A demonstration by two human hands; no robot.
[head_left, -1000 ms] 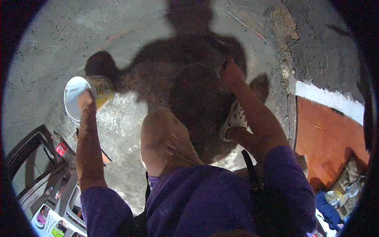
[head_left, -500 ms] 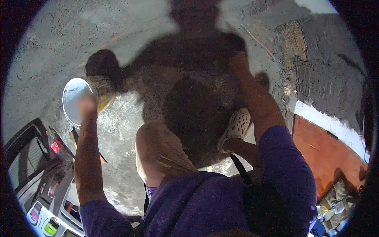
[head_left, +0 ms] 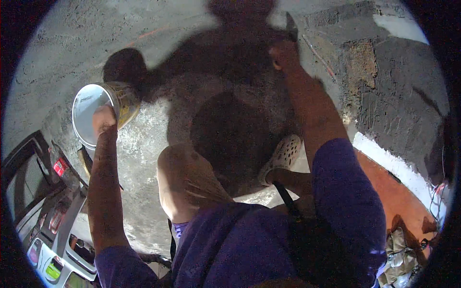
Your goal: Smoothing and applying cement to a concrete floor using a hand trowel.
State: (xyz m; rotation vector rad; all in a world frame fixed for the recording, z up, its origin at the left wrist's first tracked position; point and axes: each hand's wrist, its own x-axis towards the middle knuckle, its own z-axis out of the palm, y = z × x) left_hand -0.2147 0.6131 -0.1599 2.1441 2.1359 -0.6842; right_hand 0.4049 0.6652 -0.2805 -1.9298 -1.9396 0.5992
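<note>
In the head view, my left hand (head_left: 104, 120) grips the near rim of a bucket (head_left: 89, 103) and holds it tilted. The bucket is pale inside with a yellowish outer wall; its contents cannot be made out. My right hand (head_left: 284, 54) reaches far forward into the shadow on the grey cement surface (head_left: 230, 81), its fingers curled closed. Just beyond it shows a dark, pointed, blade-like shape (head_left: 291, 26); whether this is a tool or a shadow I cannot tell. Whatever the right fingers hold is hidden.
A thin reddish stick-like strip (head_left: 319, 57) shows right of my right hand. An orange-brown panel (head_left: 403, 187) with a white edge stands at right, a crumpled bundle (head_left: 401, 254) below. At left are a dark frame (head_left: 29, 177), a bottle (head_left: 60, 165) and a pale plastic chair (head_left: 72, 264).
My right hand has moved forward and slightly left, away from my body. The bucket and my left hand have shifted slightly left in view. My left grip stays on the rim.
</note>
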